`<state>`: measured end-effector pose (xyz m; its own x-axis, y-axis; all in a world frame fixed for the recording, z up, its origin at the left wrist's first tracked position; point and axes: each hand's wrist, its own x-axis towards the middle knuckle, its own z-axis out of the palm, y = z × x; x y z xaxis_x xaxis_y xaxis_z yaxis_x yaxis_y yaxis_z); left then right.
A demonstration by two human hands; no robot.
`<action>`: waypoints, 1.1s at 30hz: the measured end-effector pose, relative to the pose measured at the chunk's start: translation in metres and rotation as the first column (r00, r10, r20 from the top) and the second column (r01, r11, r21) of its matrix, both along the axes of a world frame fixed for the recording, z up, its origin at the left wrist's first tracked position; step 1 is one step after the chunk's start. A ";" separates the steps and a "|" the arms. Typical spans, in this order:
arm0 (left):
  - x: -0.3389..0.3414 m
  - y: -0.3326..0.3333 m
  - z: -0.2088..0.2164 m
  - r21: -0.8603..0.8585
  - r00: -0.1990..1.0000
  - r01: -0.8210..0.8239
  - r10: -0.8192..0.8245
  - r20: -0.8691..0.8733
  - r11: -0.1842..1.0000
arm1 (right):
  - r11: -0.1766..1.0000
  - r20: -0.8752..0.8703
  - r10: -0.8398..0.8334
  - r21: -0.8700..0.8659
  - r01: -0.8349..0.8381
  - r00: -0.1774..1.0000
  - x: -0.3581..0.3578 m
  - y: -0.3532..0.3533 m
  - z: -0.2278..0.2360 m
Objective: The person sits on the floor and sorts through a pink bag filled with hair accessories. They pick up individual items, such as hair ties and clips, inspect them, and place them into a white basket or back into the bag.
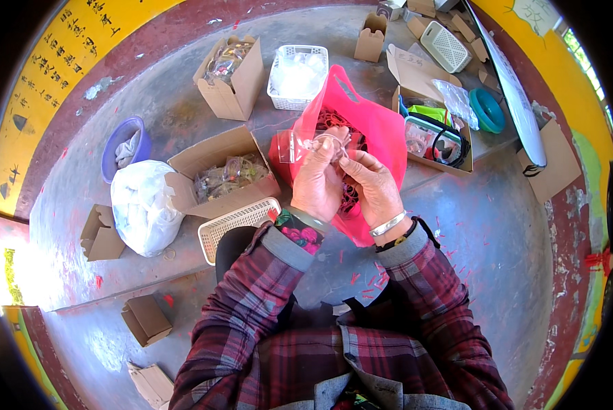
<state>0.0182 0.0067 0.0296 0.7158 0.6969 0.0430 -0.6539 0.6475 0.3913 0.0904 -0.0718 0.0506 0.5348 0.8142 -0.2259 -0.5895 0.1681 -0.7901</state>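
My left hand (pixel 318 179) and my right hand (pixel 374 191) are raised close together, fingers pinched on a small clear plastic bag (pixel 294 146). One flat end of the bag sticks out left of my left hand; the rest is crumpled at the fingertips. I cannot make out whether anything is inside it. Below and behind my hands stands a bright pink carrier bag (pixel 383 130), its mouth open. Dark red knotted cord pieces (pixel 332 120) show inside, partly hidden by my hands.
Left lie a cardboard box (pixel 269 184) of small packets, a full white plastic bag (pixel 142 205), a purple basin (pixel 108 160) and a cream basket (pixel 211 239). Beyond are a white basket (pixel 289 102) and a packed box (pixel 223 96). Another filled box (pixel 465 164) and teal bowls (pixel 487 113) stand right.
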 end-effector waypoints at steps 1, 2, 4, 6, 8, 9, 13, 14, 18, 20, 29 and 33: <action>0.000 -0.003 0.001 0.006 1.000 0.015 -0.015 -0.023 1.000 | 1.000 -0.001 -0.027 0.008 0.027 1.000 0.000 0.000 0.000; 0.000 -0.005 0.002 0.011 0.999 0.030 -0.030 -0.045 0.999 | 0.998 -0.002 -0.055 0.016 0.055 0.998 0.001 0.001 0.001; 0.000 -0.004 -0.004 0.042 0.990 0.087 -0.082 -0.115 0.995 | 0.995 0.061 -0.095 0.028 0.094 0.994 0.006 0.002 0.003; -0.003 -0.007 0.002 0.068 0.962 0.174 -0.155 -0.226 0.982 | 0.993 0.189 -0.119 0.039 0.113 0.975 0.018 -0.001 0.008; -0.004 -0.005 0.010 0.198 0.843 0.376 -0.245 -0.479 0.905 | 0.985 0.432 -0.164 0.028 0.169 0.887 0.035 -0.005 0.010; -0.009 -0.003 0.015 0.259 0.746 0.513 -0.276 -0.606 0.819 | 0.983 0.544 -0.158 0.009 0.183 0.824 0.043 -0.008 0.015; -0.024 -0.006 0.044 0.555 0.756 0.498 -0.020 -0.655 0.667 | 0.958 0.868 -0.030 -0.116 0.262 0.495 0.066 -0.019 0.024; -0.027 -0.006 0.047 0.638 0.791 0.413 0.090 -0.605 0.650 | 0.944 0.913 0.047 -0.173 0.280 0.406 0.067 -0.022 0.027; -0.018 0.009 0.028 0.783 0.791 0.116 0.421 -0.445 0.611 | 0.994 0.990 0.105 -0.108 0.031 0.093 0.074 -0.022 0.024; -0.015 0.014 0.016 0.728 0.847 0.185 0.269 -0.458 0.660 | 0.990 0.982 0.136 -0.130 -0.052 0.134 0.065 -0.021 0.030; -0.018 0.013 0.019 0.218 0.746 0.518 -0.312 -0.589 0.827 | 0.977 0.891 0.199 -0.213 -0.011 0.408 0.054 -0.023 0.037; -0.016 0.012 0.015 0.171 0.763 0.480 -0.313 -0.565 0.861 | 0.996 0.995 0.007 -0.016 0.091 0.099 0.053 -0.022 0.042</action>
